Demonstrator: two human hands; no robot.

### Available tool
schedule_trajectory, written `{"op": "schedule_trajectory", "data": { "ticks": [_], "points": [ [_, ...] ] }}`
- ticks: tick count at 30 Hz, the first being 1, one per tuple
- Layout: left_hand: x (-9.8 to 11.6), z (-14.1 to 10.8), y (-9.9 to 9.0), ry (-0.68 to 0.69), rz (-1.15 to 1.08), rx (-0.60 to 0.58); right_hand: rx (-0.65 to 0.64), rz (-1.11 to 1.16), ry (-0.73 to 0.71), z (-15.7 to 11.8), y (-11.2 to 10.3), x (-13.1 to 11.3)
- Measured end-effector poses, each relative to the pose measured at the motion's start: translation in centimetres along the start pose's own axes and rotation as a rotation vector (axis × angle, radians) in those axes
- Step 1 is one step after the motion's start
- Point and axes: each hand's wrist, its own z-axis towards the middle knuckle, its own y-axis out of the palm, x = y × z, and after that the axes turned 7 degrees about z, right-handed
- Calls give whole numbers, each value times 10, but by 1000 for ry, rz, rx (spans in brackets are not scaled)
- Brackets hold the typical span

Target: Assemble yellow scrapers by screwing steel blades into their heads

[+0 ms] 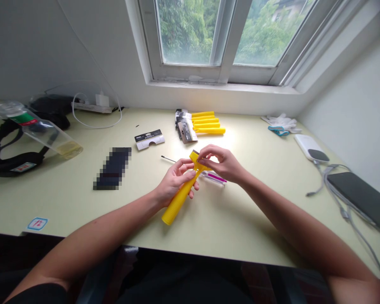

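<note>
Nearest the camera, the bare forearms [114, 219] reach over the pale desk [240, 236]. Between them is a yellow Y-shaped tool [180, 200], tilted, its butt towards the person. The left hand [172, 183] is closed around the upper handle below the fork; the right hand [223, 162] pinches the head. It looks like light, stiff plastic; the textured handle should resist slipping and seems the safest hold, as the head may carry a blade.

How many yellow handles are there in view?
5: one handle in the left hand, and four more handles side by side below the window, next to some cards. Others might be hidden in that pile.
</note>
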Motion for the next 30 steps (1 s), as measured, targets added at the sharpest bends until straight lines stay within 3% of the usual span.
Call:
{"op": "schedule_trajectory", "data": {
  "ticks": [4, 7, 18, 25, 30],
  "points": [
    [0, 0, -1, -1, 23, 16, 33, -270, -253, -3, 1, 5],
    [0, 0, -1, 9, 43, 29, 40, -367, -309, -3, 3, 7],
    [-2, -1, 2, 26, 96, 53, 83, -351, -183, -7, 8, -5],
    [-2, -1, 4, 47, 89, 52, 103, -86, 116, -5, 13, -10],
    [0, 0, 1, 31, 39, 69, 136, -172, 96, -2, 0, -9]
  ]
}}
